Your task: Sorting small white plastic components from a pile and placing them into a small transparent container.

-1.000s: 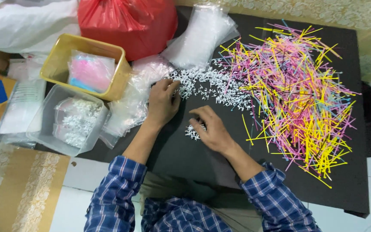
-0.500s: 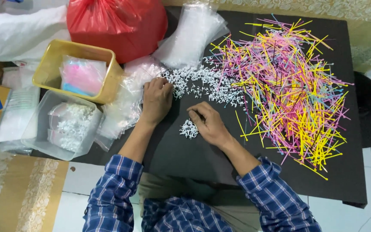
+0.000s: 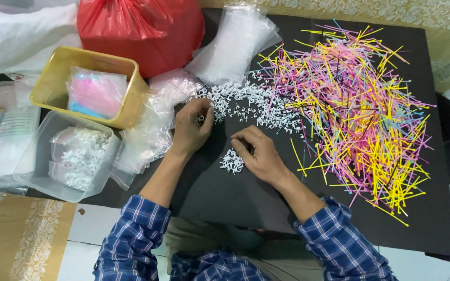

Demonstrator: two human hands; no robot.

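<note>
White plastic clips, small and numerous, lay scattered across the middle of the black table, and a separate small cluster of clips sat nearer the person, just beside the right hand. The right hand rested palm down on the table with its fingers curled inward toward that cluster, the fingertips touching or very nearly touching it; whether any piece was pinched between them could not be told. The left hand lay at the near edge of the scattered clips, fingers bent and drawn together over a few pieces, apparently pinching one, though the grip itself was too small to confirm. To the right of the clips, a broad heap of thin plastic ties in pink, yellow and blue covered much of the table, its left edge overlapping the clips. A pile of clear plastic bags lay just left of the left hand, and a further stack of clear bags lay beyond the clips. A yellow tub holding bagged pink and blue items stood at the table's left, with a clear container of bagged white clips nearer the person. A red bag stood at the far edge.
</note>
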